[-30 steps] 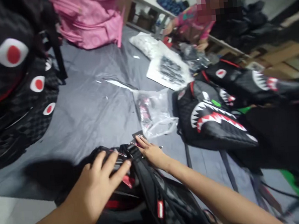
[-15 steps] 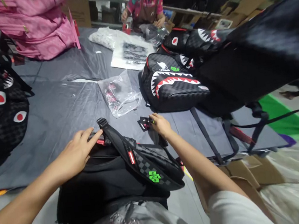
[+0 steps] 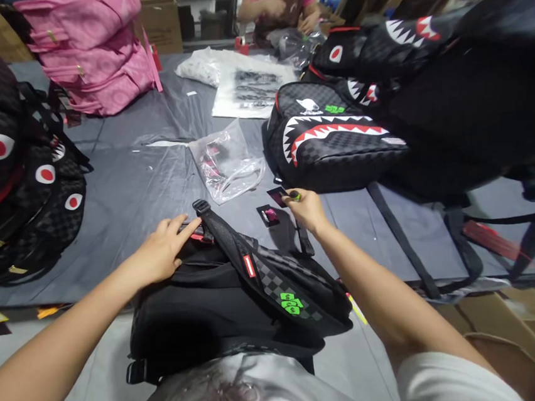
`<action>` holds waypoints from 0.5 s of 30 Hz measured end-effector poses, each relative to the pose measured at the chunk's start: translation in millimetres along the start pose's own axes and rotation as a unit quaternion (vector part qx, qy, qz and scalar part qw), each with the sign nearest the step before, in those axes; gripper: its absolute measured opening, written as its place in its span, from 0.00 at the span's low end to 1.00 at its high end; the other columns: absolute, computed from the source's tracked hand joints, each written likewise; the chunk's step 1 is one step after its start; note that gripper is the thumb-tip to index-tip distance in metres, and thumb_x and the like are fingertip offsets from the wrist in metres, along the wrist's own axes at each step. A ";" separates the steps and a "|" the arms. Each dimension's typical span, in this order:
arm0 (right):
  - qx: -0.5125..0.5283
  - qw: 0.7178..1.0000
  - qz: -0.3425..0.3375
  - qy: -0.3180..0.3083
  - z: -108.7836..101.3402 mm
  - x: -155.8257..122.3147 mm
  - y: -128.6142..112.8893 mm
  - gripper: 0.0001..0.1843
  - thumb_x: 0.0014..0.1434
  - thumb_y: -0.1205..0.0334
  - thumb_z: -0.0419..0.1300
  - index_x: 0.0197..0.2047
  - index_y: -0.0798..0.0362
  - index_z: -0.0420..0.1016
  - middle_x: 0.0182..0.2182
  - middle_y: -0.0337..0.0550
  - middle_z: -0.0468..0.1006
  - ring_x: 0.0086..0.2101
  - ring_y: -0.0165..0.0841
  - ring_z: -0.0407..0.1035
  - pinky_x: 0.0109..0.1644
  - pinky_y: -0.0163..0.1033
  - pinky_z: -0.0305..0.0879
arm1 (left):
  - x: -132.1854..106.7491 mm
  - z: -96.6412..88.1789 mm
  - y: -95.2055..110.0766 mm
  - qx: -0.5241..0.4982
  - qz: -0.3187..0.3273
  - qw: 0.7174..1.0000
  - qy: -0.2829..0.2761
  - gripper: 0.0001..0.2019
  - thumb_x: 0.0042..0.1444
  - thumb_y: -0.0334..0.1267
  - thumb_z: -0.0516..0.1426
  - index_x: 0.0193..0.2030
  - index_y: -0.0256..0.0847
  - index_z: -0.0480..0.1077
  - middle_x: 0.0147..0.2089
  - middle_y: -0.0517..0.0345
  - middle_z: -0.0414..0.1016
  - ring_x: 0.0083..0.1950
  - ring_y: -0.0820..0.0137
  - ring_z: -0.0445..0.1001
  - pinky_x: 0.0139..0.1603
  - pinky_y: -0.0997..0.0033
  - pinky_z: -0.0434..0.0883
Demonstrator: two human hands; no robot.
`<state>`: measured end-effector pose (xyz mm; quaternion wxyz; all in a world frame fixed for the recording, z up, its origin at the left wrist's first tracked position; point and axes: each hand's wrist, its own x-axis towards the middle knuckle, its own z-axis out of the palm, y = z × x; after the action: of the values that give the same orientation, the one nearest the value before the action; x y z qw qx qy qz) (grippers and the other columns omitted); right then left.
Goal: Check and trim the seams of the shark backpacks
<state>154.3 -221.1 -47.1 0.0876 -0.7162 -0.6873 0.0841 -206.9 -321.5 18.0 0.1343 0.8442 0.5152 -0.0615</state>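
A black backpack (image 3: pixel 179 322) with a checkered strap and green money-print patch (image 3: pixel 291 303) leans at the table's near edge, against my body. My left hand (image 3: pixel 165 245) rests on its top, fingers apart and reaching to the strap buckle (image 3: pixel 201 207). Beyond the bag, my right hand (image 3: pixel 307 209) pinches a small black tag (image 3: pixel 276 196) just above the table. A yellow-green bit (image 3: pixel 295 195) shows at its fingers; I cannot make out what it is. Another black tag with a pink print (image 3: pixel 268 215) lies on the table beside that hand.
A shark-mouth backpack (image 3: pixel 337 134) lies ahead to the right, near more black bags. A clear plastic bag (image 3: pixel 229 166) sits mid-table. Pink backpacks (image 3: pixel 92 53) are stacked at the back left, black ones (image 3: pixel 23 167) on the left. Across the table stands another person (image 3: pixel 277 4).
The tags, earlier close together at my right hand, are now apart: one lies on the table, one is in my fingers. My left hand stays on the backpack. The view has shifted left.
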 end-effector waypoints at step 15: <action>0.234 0.915 -0.322 -0.061 -50.4 -108.2 -154.0 0.13 0.60 0.71 0.57 0.45 0.54 0.81 0.39 0.46 0.84 0.39 0.36 0.78 0.43 0.37 0.68 | -11.8 18.2 -5.3 -0.155 -0.054 0.981 0.100 0.50 0.51 0.25 0.62 0.76 0.49 0.41 0.79 0.43 0.36 0.76 0.47 0.48 0.70 0.46 0.60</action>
<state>12.6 -323.5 39.0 0.2328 -0.4085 -0.8454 0.2533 -216.4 -334.6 2.6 0.2076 0.7859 0.5744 0.0967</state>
